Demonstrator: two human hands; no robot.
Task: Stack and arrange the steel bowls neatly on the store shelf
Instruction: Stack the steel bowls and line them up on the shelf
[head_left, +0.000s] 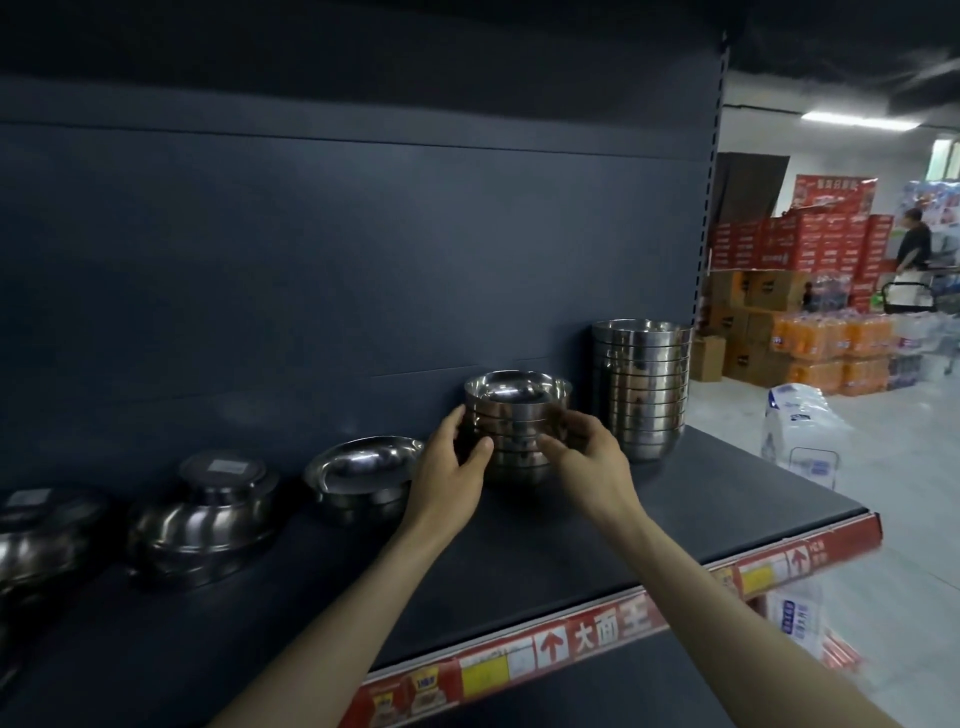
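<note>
L hand (451, 465) + R hand (589, 467) both clamped on short bowl stack (511, 415) btw them, fingers curled round its L and R sides. Stack is upright on shelf (701, 488) (towards the back panel). Tall bowl stack (644, 395) stands just R of R hand, apart from short one. L of L hand: rim-up bowl (363, 467), then upturned bowl (205, 514), then far-L bowl (36, 530), also base-up. Red price strip (571, 636) runs under forearms.
</note>
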